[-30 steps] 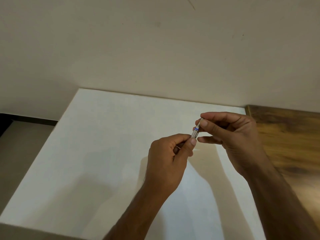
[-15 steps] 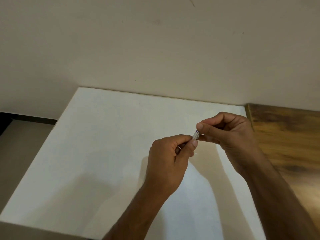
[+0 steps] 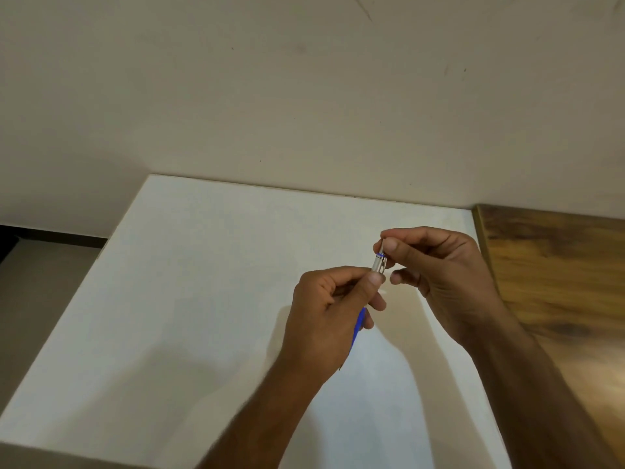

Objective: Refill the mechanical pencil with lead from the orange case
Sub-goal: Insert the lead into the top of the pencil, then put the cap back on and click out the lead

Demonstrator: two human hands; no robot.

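Your left hand (image 3: 329,313) grips the pencil (image 3: 378,264) above the white worktop (image 3: 203,299), tilted up toward the right. Your right hand (image 3: 439,272) pinches its top end

Left hand (image 3: 328,309) grips the mechanical pencil (image 3: 378,264) over the white table (image 3: 189,299), blue barrel poking out below the fingers; right hand (image 3: 439,272) pinches its clear upper end between thumb and forefinger, tilted up toward the beige wall (image 3: 304,96); wooden surface (image 3: 558,282) just beside.
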